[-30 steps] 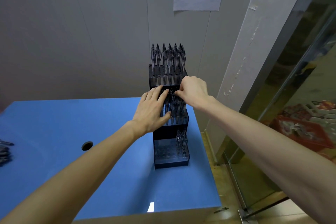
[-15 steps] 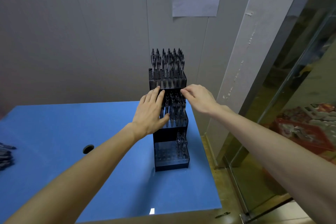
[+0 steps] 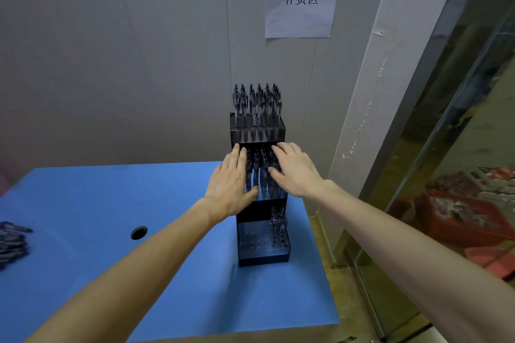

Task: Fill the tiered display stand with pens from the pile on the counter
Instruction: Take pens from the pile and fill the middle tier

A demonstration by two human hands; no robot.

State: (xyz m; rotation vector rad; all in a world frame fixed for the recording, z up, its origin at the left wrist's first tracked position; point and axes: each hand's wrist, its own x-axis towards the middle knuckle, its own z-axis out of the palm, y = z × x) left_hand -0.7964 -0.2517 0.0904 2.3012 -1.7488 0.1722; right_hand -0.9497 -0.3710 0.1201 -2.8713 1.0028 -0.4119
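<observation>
Carefully, both hands lay flat with straight fingers, holding nothing: left hand (image 3: 230, 185) and right hand (image 3: 296, 171) pressed the middle-tier pens (image 3: 260, 172) of the stand (image 3: 263, 255). Even pressure would seat them; the pile (image 3: 11, 242) waited far left on the bench (image 3: 139, 281)

Stand (image 3: 260, 231) right, pile (image 3: 11, 242) far left

two bare forearms come in from the bottom edge, no sleeves showing anywhere on them. the left hand (image 3: 231, 184) and the right hand (image 3: 295, 172) wear no gloves, rings, watch or wristband. fingernails look short and plain, though they are small and slightly blurred.
</observation>
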